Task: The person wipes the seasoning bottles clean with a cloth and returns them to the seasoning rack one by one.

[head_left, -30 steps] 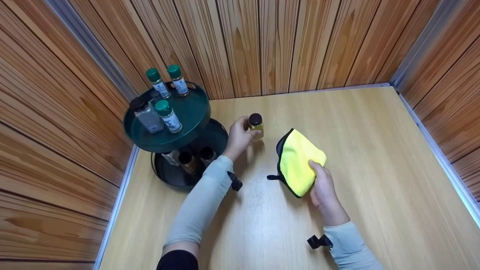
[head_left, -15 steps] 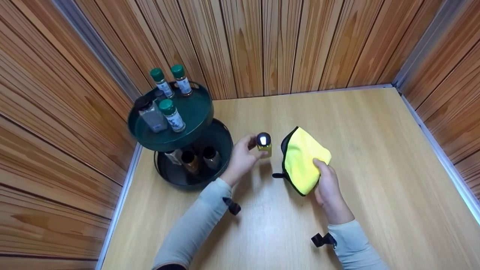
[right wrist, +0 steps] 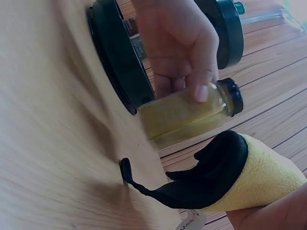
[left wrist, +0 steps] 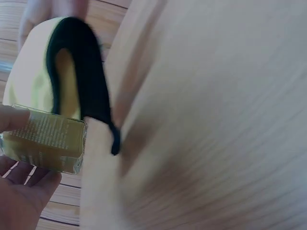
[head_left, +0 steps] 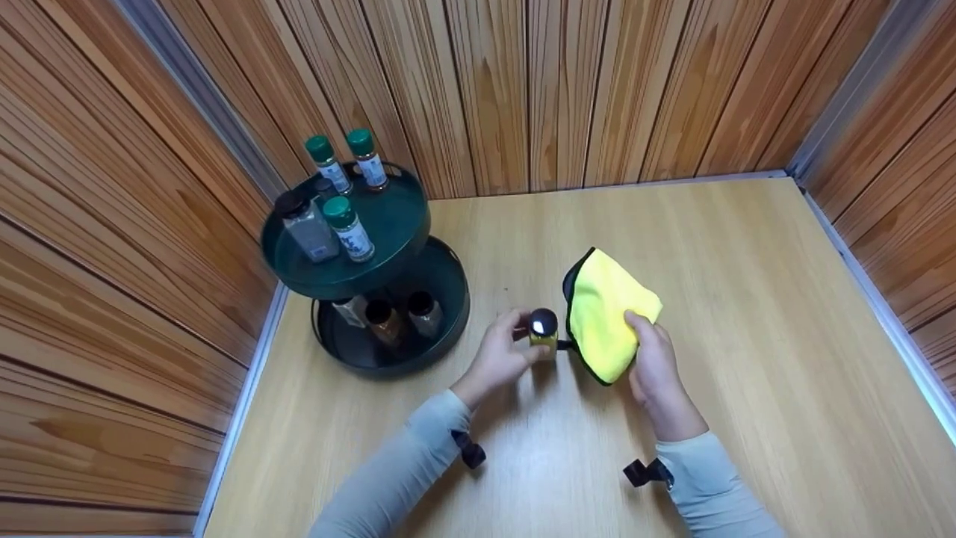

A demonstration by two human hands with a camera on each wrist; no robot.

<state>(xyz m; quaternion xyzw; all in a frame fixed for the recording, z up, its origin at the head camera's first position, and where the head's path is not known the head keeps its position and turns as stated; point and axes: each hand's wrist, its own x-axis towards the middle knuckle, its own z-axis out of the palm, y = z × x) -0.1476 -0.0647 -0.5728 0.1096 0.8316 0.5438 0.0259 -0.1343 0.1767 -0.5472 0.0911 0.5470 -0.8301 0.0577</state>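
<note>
The jar point(head_left: 544, 335) is pinched in the left hand point(head_left: 500, 357), right hand point(head_left: 654, 366) gripping cloth point(head_left: 606, 314) alongside.

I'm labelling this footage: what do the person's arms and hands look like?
The left sleeve and right sleeve are pale grey-blue, plain, ending near the wrists. Each wrist bears a small black camera. The left hand and right hand are ungloved.

Bounded left, far and right by brown, grooved wood-grain walls point(head_left: 493, 90) with grey metal corner strips point(head_left: 206, 93); based on a pale wood-grain tabletop point(head_left: 739, 254), glossy at near centre.
</note>
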